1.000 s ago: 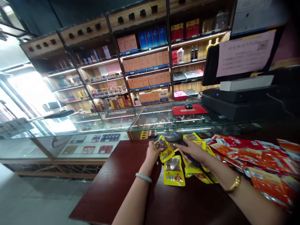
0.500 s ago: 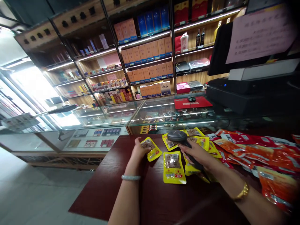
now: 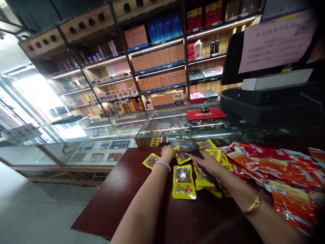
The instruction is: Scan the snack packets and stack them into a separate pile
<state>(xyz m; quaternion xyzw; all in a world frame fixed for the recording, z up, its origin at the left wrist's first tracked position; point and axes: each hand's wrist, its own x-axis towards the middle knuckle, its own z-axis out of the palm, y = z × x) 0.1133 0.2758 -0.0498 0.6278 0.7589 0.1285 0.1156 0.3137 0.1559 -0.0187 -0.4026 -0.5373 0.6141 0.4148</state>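
In my right hand [image 3: 209, 166] is a black handheld barcode scanner [image 3: 189, 146], its head pointing left over the yellow snack packets. My left hand [image 3: 168, 153] has its fingers curled at the left edge of a yellow snack packet [image 3: 182, 156] below the scanner head; the fingertips are partly hidden. Another yellow packet [image 3: 151, 160] lies to the left, beyond my left wrist. One more packet [image 3: 183, 183] lies flat between my forearms, printed side up. Several others [image 3: 210, 154] are heaped under and behind my right hand.
Orange and red bags [image 3: 284, 164] are piled on the right of the dark red tabletop [image 3: 122, 189]. Behind stands a glass display counter [image 3: 175, 123] with a red mat [image 3: 207, 113] and mouse. A black monitor [image 3: 231, 59] rises at the right; stocked shelves line the wall.
My left hand has let go of a yellow packet, leaving it at the left, and moved right to another packet. My right hand still holds the scanner. The view has shifted slightly.
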